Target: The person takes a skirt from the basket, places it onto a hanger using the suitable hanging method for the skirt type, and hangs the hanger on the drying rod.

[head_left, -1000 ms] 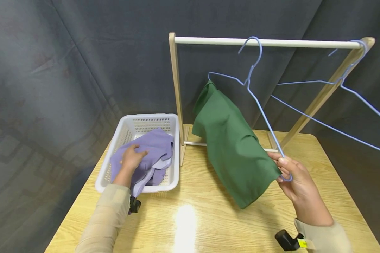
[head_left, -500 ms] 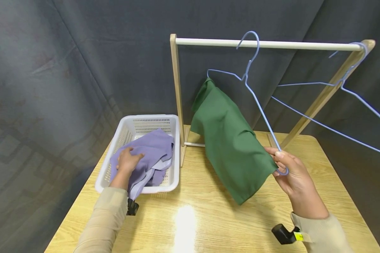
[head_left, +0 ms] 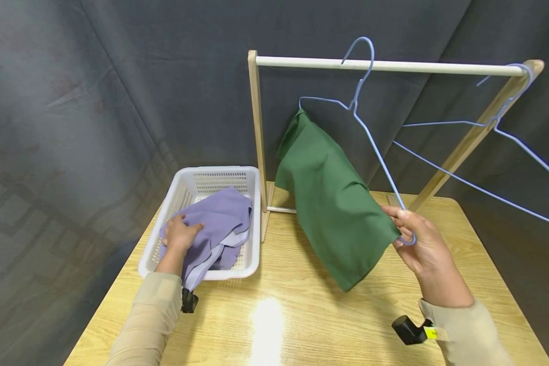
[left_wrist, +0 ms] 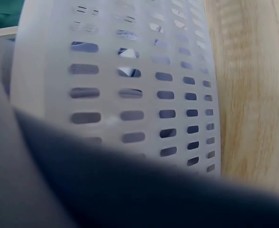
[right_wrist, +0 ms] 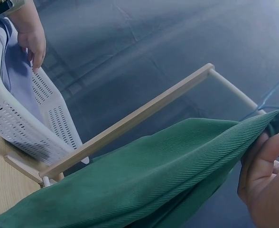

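My right hand (head_left: 425,249) grips the lower right corner of a blue wire hanger (head_left: 378,147), thumb over the wire. A green cloth (head_left: 334,193) droops from this hanger, one corner at its far left end and the other beside my right fingers. In the head view, the hanger's hook overlaps the rack's white top rail (head_left: 302,62). My left hand (head_left: 179,236) lies over the purple cloth (head_left: 219,211) inside the white basket (head_left: 256,218); its fingers look relaxed, thumb apart, in the right wrist view too. The basket's slotted wall (left_wrist: 144,109) fills much of the left wrist view.
The wooden rack's left post (head_left: 257,122) stands right beside the basket. A second blue hanger (head_left: 466,122) hangs bare at the rail's right end, its wire reaching forward to the right. Wooden tabletop (head_left: 311,325) lies in front, with a dark grey curtain (head_left: 187,101) behind.
The blue hanger and green cloth have risen a little, the hook now higher against the rail, as my right hand moved up. My left hand has shifted slightly left and down over the purple cloth.
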Motion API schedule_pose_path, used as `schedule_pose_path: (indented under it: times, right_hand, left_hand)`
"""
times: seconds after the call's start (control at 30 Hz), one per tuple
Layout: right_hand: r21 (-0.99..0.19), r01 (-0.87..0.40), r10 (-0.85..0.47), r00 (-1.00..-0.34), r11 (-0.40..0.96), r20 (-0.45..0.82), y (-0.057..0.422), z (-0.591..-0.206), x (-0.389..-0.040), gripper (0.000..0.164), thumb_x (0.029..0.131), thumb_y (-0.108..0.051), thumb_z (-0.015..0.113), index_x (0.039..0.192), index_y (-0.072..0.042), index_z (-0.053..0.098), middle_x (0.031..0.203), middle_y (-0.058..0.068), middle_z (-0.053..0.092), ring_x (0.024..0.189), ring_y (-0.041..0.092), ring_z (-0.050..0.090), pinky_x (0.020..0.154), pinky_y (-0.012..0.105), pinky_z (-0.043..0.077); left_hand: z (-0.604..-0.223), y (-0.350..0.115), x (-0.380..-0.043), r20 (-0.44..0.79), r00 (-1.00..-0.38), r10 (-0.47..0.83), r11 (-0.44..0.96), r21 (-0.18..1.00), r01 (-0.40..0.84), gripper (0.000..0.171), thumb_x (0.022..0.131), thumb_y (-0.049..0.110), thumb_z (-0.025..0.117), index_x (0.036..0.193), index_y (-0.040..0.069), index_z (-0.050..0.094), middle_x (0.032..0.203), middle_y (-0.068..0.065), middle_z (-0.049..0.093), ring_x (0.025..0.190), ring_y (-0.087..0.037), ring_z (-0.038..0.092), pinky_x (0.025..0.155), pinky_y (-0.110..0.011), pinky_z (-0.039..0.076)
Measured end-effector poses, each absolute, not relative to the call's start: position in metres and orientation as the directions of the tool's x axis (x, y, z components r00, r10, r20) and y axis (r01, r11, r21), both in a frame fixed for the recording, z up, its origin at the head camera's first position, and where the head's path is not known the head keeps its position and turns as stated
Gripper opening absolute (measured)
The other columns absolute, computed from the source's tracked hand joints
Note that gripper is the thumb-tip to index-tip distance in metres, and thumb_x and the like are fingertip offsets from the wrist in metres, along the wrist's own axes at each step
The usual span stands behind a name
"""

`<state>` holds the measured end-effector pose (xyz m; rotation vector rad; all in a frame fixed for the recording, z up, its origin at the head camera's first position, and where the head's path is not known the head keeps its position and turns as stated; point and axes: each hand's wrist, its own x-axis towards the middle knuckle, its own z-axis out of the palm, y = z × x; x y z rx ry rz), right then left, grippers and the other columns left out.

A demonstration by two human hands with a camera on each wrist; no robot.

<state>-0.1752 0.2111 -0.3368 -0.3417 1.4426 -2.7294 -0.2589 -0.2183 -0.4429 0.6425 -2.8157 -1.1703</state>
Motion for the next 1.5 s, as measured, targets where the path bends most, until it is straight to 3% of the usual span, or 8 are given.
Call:
schedule_pose_path:
  times: [0.5,0.77,1.1,1.5]
  right_hand:
    - [-0.784,-0.043,-0.143,-0.975,-0.62,0.167,0.206,-0.327,-0.181,0.033,0.089,0.001,0.031,0.091,0.007,0.063,0.075,0.01,0.06,0.063,0.014,0.056,0.051,0.016,0.043]
    - [-0.765,-0.02,-0.152,-0.976,-0.644,0.153,0.204,-0.323,-0.186,0.032,0.09,0.0,0.033,0.087,0.007,0.064,0.075,0.011,0.06,0.059,0.012,0.053,0.043,0.014,0.037]
    - [-0.795,-0.012,-0.157,-0.978,-0.606,0.135,0.2,-0.319,-0.194,0.033,0.09,0.0,0.033,0.087,0.007,0.065,0.076,0.011,0.062,0.066,0.015,0.055,0.056,0.019,0.045]
    - [-0.783,-0.023,-0.173,-0.971,-0.622,0.165,0.198,-0.324,-0.199,0.032,0.09,-0.001,0.033,0.087,0.009,0.064,0.076,0.012,0.063,0.061,0.013,0.056,0.048,0.015,0.042]
  left_hand:
    - [-0.441,-0.227,-0.254,-0.121,-0.885,-0.449,0.611,0.681,-0.404,0.069,0.073,0.027,0.062,0.126,-0.004,0.03,0.13,-0.026,0.021,0.118,-0.04,0.014,0.088,-0.056,0.014]
    - [-0.443,-0.231,-0.253,-0.121,-0.871,-0.477,0.582,0.699,-0.416,0.071,0.072,0.025,0.061,0.126,-0.007,0.028,0.128,-0.028,0.019,0.117,-0.041,0.012,0.088,-0.056,0.016]
    - [-0.445,-0.237,-0.25,-0.056,-0.892,-0.449,0.674,0.635,-0.379,0.063,0.072,0.02,0.058,0.118,-0.016,0.034,0.114,-0.036,0.035,0.103,-0.049,0.029,0.087,-0.05,0.024]
    - [-0.448,-0.243,-0.247,-0.014,-0.923,-0.386,0.778,0.532,-0.333,0.05,0.072,0.014,0.053,0.111,-0.016,0.042,0.105,-0.035,0.046,0.094,-0.045,0.043,0.085,-0.049,0.023]
